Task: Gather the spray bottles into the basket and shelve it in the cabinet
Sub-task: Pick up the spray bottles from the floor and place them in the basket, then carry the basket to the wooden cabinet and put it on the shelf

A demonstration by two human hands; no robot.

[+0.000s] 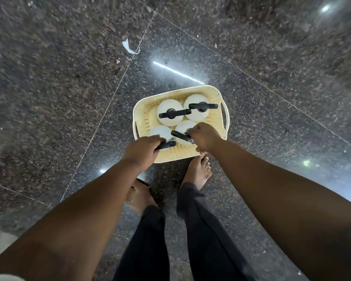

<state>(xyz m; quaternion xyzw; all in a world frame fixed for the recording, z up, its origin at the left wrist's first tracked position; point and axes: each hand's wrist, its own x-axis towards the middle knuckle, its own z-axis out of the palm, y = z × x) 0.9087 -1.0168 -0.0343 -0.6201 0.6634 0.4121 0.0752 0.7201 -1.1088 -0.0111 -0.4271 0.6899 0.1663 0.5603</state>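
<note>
A cream perforated basket [211, 92] stands on the dark speckled floor in front of my feet. Several white spray bottles with black trigger heads stand upright in it, seen from above. Two stand free at the back: one at back left [166, 106] and one at back right [195, 98]. My left hand [142, 150] is closed around the black head of the front left bottle [160, 131]. My right hand [204, 137] grips the black head of the front right bottle [183, 126]. Both of those bottles are inside the basket.
My bare feet [198, 171] stand just behind the basket's near edge. A torn white scrap [128, 46] lies on the floor beyond the basket to the left. Polished stone tiles with light reflections surround the basket on all sides.
</note>
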